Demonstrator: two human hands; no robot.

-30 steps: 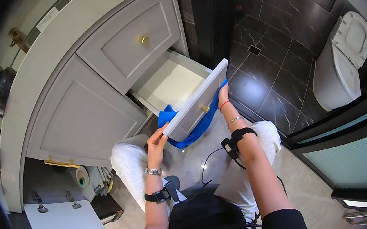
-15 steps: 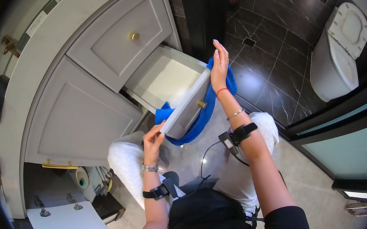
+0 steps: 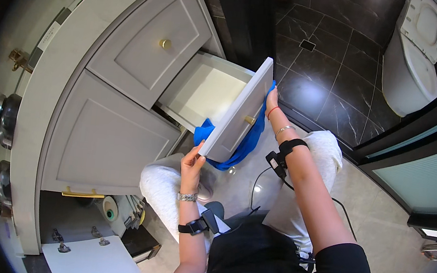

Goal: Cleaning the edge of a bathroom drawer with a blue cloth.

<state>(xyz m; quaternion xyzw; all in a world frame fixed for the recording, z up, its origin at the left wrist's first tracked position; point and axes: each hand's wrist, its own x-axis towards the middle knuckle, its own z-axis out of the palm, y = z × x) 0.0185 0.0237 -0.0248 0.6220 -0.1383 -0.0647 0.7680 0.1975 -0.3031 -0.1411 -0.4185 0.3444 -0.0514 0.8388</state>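
A grey drawer with a white inside is pulled out of the cabinet, its front panel bearing a small gold knob. My left hand pinches the near edge of that panel between thumb and fingers. A blue towel hangs along the outer face of the panel, and one end is folded over the top near my left hand. At the panel's far end my right hand closes on the towel; its fingertips are partly hidden.
A closed upper drawer and cabinet door adjoin. Below, a white flap hangs open before stored items. A dark door frame stands behind the drawer, with a toilet beyond. My knees flank a cable.
My right hand has come down from above the drawer's far corner to the outer face, onto the towel. The far loop of towel is drawn in. My left hand stays at the near edge.
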